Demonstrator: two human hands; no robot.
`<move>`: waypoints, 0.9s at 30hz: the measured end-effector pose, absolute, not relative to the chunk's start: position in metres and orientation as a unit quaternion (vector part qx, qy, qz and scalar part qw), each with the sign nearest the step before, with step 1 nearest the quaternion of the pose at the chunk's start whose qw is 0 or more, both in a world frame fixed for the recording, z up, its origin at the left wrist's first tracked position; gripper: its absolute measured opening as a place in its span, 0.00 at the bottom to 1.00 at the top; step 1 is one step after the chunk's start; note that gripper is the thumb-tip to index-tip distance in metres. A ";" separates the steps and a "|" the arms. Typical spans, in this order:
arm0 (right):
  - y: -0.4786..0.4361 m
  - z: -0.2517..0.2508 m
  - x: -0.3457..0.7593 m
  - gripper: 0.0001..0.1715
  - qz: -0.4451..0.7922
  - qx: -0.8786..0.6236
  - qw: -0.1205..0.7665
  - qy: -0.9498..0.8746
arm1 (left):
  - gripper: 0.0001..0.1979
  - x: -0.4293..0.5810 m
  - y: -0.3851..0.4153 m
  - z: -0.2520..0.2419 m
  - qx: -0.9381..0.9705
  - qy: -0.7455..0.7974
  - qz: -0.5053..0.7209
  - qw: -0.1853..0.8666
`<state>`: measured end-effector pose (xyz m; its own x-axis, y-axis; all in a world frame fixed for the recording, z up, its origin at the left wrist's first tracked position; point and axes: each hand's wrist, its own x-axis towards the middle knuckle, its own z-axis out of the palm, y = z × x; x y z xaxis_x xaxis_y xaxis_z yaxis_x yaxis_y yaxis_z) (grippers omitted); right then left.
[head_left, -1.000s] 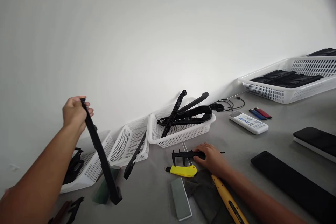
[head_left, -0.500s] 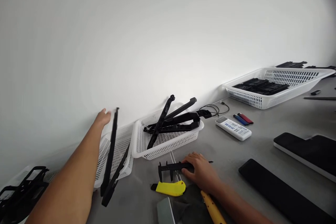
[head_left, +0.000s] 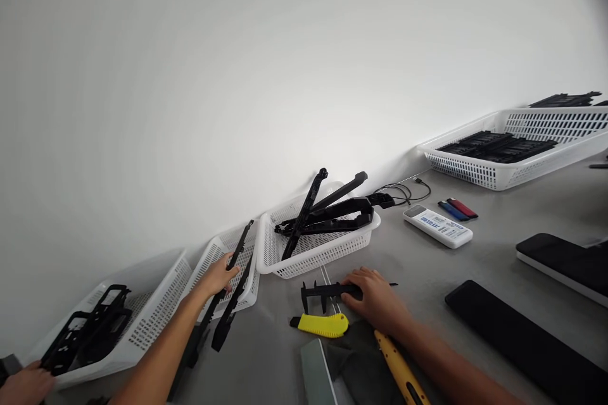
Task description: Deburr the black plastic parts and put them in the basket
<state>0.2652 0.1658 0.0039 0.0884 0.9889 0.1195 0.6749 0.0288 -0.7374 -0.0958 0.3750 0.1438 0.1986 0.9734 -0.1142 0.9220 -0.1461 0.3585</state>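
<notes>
My left hand is closed around a long black plastic strip over the small white basket. A second black strip leans on that basket's front rim beside it. My right hand rests on the table, its fingers curled over a black caliper, whose jaws point left. Just below the caliper lies a yellow utility knife. A grey rectangular block, a dark cloth and a yellow-handled tool are near my right forearm.
Another white basket holds several black plastic parts. Another person's hand is at a left basket of black frames. To the right are a white device, blue and red lighter-like items, black panels and a large basket.
My left hand has come down from beside the wall and taken hold of the black strip. The view has turned left, bringing another person's hand into sight. My right hand stays on the caliper.
</notes>
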 end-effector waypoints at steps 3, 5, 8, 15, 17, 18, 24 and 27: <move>0.166 0.001 0.265 0.14 0.229 -0.653 0.340 -0.637 | 0.43 -0.102 0.366 0.150 0.736 0.656 0.024 0.168; 0.167 0.000 0.265 0.14 0.226 -0.652 0.344 -0.637 | 0.40 -0.103 0.361 0.153 0.732 0.665 0.001 0.150; 0.168 -0.002 0.265 0.15 0.222 -0.651 0.348 -0.637 | 0.34 -0.096 0.358 0.150 0.734 0.671 -0.012 0.104; 0.168 0.000 0.265 0.15 0.217 -0.648 0.347 -0.642 | 0.19 -0.071 0.375 0.139 0.730 0.680 -0.041 0.050; 0.169 -0.001 0.265 0.15 0.216 -0.646 0.348 -0.644 | 0.19 -0.067 0.381 0.141 0.732 0.678 -0.046 0.051; 0.169 -0.001 0.265 0.14 0.216 -0.645 0.349 -0.644 | 0.19 -0.065 0.383 0.142 0.736 0.674 -0.045 0.053; 0.170 -0.005 0.265 0.15 0.219 -0.648 0.349 -0.641 | 0.19 -0.062 0.383 0.139 0.759 0.644 -0.052 0.078; 0.171 -0.005 0.265 0.14 0.217 -0.649 0.347 -0.642 | 0.18 -0.060 0.377 0.140 0.763 0.641 -0.038 0.077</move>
